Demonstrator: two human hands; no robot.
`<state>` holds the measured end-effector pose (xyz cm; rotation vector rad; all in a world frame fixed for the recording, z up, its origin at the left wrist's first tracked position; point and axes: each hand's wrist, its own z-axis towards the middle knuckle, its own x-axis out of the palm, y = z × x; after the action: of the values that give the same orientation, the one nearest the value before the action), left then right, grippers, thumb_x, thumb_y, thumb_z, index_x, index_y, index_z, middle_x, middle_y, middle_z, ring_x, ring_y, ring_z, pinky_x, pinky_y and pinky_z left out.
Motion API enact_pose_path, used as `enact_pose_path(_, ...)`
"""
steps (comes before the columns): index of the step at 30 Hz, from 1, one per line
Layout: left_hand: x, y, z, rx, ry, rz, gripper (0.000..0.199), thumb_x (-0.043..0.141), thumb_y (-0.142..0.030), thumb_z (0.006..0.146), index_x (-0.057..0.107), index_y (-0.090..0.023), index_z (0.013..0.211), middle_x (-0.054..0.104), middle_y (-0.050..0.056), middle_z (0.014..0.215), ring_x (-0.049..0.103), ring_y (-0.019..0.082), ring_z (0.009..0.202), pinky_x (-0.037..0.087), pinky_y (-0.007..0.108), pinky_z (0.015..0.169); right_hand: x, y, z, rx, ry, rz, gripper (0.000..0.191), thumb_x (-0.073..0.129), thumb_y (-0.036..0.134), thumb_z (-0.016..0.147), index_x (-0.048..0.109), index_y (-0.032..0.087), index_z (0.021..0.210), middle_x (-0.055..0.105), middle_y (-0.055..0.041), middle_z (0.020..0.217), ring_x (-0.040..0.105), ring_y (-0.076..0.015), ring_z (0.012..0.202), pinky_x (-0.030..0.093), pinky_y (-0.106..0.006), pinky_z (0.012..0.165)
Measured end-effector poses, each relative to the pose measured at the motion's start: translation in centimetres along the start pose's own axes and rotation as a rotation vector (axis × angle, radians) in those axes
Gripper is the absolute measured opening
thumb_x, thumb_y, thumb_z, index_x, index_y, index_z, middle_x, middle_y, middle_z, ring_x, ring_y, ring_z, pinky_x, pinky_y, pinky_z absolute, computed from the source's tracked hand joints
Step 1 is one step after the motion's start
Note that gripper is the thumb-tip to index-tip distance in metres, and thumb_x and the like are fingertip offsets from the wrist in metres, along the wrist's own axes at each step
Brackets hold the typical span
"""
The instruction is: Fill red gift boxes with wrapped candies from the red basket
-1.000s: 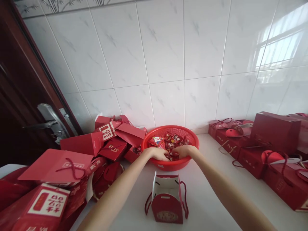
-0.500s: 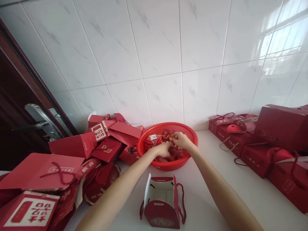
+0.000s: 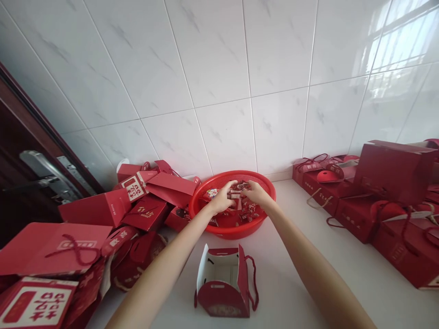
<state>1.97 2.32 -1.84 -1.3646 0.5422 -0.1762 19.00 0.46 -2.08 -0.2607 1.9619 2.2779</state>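
Note:
Both hands are over a red plastic basket (image 3: 233,234) that holds small red wrapped packets (image 3: 248,211). My left hand (image 3: 222,199) is curved round some packets at the middle of the basket. Facing it, my right hand (image 3: 255,193) has its fingers curled against the same small bunch of packets. The two hands are close together, with packets between their fingertips. In front of the basket stands a small red box (image 3: 224,297) with its top open, a white inside and a dark red cord handle on its right side.
Red gift boxes lie in a jumbled pile (image 3: 147,212) on the left, beside a dark door with a metal handle (image 3: 48,169). More red boxes (image 3: 353,214) stand along the right. A tiled wall (image 3: 219,91) rises behind the basket.
My hands have lifted a little out of the packets and come closer together, with packets now between them. The view has shifted slightly to the right.

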Motion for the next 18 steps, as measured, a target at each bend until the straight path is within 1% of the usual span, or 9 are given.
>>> enact_pose_path(2,-0.1,0.1,0.1,0.000,-0.007,-0.013,0.088,0.056,0.004,0.057,0.049,-0.023,0.140,0.065,0.013,0.126,0.069,0.021,0.099,0.054,0.023,0.067,-0.1,0.3,-0.2,0.003,0.001,0.078,0.010,0.061,0.020,0.078,0.062,0.020,0.087,0.070,-0.0024,0.080,0.067,-0.0175,0.063,0.052,-0.027,0.055)
enact_pose_path(4,-0.2,0.3,0.2,-0.004,-0.037,-0.014,0.085,0.057,0.003,0.059,0.050,-0.022,0.140,0.068,0.013,0.119,0.069,0.022,0.098,0.053,0.023,0.067,-0.1,0.6,-0.4,-0.005,-0.028,0.129,0.007,0.061,0.025,0.081,0.063,0.020,0.086,0.069,-0.0020,0.077,0.067,-0.0172,0.061,0.052,-0.027,0.054)
enact_pose_path(8,-0.1,0.1,0.4,-0.007,-0.130,0.077,0.072,0.057,-0.001,0.063,0.057,-0.019,0.133,0.073,0.008,0.103,0.070,0.019,0.087,0.054,0.025,0.068,-0.2,1.2,-0.6,-0.013,-0.136,0.136,0.017,0.062,0.035,0.082,0.062,0.019,0.075,0.066,-0.0014,0.069,0.063,-0.0160,0.053,0.049,-0.027,0.052)
enact_pose_path(10,0.1,-0.3,0.4,-0.011,-0.179,0.191,0.061,0.058,-0.004,0.066,0.064,-0.018,0.124,0.075,0.006,0.097,0.070,0.018,0.084,0.055,0.026,0.072,-0.3,1.3,-0.7,-0.026,-0.179,0.158,0.021,0.064,0.037,0.079,0.063,0.018,0.071,0.067,-0.0022,0.069,0.063,-0.0160,0.055,0.048,-0.026,0.052)
enact_pose_path(13,0.3,-1.1,0.2,-0.062,-0.250,0.342,0.041,0.056,-0.008,0.070,0.073,-0.017,0.107,0.077,0.005,0.088,0.071,0.019,0.082,0.055,0.027,0.075,-0.5,1.4,-0.8,-0.021,-0.204,0.225,0.021,0.066,0.038,0.073,0.061,0.018,0.065,0.068,-0.0018,0.069,0.065,-0.0168,0.061,0.048,-0.025,0.055)
enact_pose_path(15,0.2,-1.4,0.1,-0.100,-0.282,0.385,0.033,0.053,-0.010,0.073,0.076,-0.017,0.096,0.077,0.004,0.080,0.071,0.020,0.081,0.055,0.027,0.075,-0.6,1.3,-0.6,0.001,-0.239,0.288,0.021,0.068,0.035,0.066,0.054,0.020,0.061,0.066,-0.0001,0.064,0.065,-0.0166,0.062,0.048,-0.024,0.055)
enact_pose_path(18,-0.2,-1.5,0.1,-0.145,-0.335,0.435,0.029,0.050,-0.011,0.074,0.077,-0.018,0.081,0.076,0.003,0.073,0.072,0.020,0.082,0.054,0.027,0.077,-0.5,1.3,-0.4,0.022,-0.301,0.419,0.024,0.068,0.027,0.056,0.045,0.022,0.059,0.061,0.0030,0.056,0.061,-0.0149,0.058,0.049,-0.024,0.053)
